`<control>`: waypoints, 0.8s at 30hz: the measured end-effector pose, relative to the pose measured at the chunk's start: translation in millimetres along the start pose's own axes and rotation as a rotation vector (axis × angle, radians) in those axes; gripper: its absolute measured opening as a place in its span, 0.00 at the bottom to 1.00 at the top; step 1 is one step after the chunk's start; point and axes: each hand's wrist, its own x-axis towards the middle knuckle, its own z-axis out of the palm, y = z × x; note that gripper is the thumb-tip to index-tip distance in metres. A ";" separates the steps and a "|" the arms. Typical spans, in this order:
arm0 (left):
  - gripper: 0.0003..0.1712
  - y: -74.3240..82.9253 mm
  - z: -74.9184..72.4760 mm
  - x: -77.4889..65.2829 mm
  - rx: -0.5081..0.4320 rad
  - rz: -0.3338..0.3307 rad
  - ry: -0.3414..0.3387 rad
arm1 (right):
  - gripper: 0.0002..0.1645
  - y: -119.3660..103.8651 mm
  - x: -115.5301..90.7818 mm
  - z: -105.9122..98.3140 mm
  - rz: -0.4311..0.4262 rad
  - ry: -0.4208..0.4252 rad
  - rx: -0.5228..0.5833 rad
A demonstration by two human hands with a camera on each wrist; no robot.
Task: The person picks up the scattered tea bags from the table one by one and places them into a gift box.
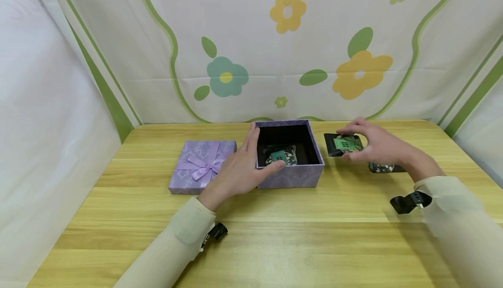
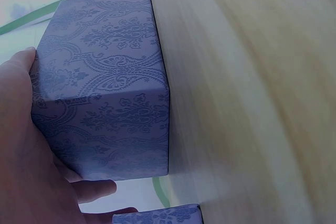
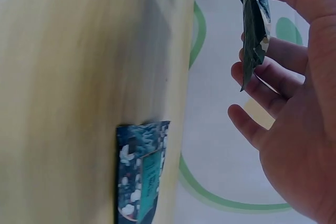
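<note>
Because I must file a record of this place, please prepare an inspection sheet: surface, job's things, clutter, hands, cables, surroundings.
Surface: wood-grain table.
Job's things: purple box, open, with at least one inner packet; lid on the table to its left; loose packet on the table to its right.
Clutter: nothing seen.
Hands: left hand rests against the box's left side, thumb at the front rim; right hand pinches a raised packet above the table.
Cables: nothing seen.
Surroundings: white flowered cloth behind the table.

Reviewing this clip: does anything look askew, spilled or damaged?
Nothing stands out. The purple box stands upright, its ribboned lid flat beside it. A packet shows inside; the right hand pinches another. No spill or damage is visible.
</note>
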 end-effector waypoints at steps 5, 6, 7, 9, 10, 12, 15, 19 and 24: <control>0.67 -0.1 0.1 -0.4 -0.010 0.000 -0.005 | 0.41 -4.3 -0.6 -4.8 -0.007 0.014 -0.005; 0.67 0.0 0.1 -0.5 -0.011 0.000 -0.004 | 0.41 -5.1 -0.6 -5.6 -0.008 0.015 -0.005; 0.67 0.1 0.1 -0.5 -0.009 0.000 -0.003 | 0.41 -5.9 -0.5 -6.5 -0.010 0.018 -0.001; 0.67 0.2 0.2 -0.6 -0.007 0.002 0.000 | 0.41 -7.5 -0.3 -8.4 -0.010 0.023 0.005; 0.66 0.0 0.3 -0.7 -0.006 0.002 0.002 | 0.41 -8.4 0.1 -9.1 -0.010 0.025 0.007; 0.67 -0.2 0.3 -0.8 -0.002 0.004 0.004 | 0.41 -10.5 0.8 -10.8 -0.015 0.028 0.006; 0.67 -0.5 0.2 -0.8 0.000 0.007 0.006 | 0.41 -13.8 1.9 -13.3 -0.023 0.036 0.001; 0.67 -0.2 0.2 -0.5 0.007 0.011 0.008 | 0.40 -18.2 3.4 -16.6 -0.032 0.047 0.003; 0.67 0.1 0.0 -0.1 0.008 0.010 0.006 | 0.40 -23.1 5.8 -20.0 -0.048 0.047 0.008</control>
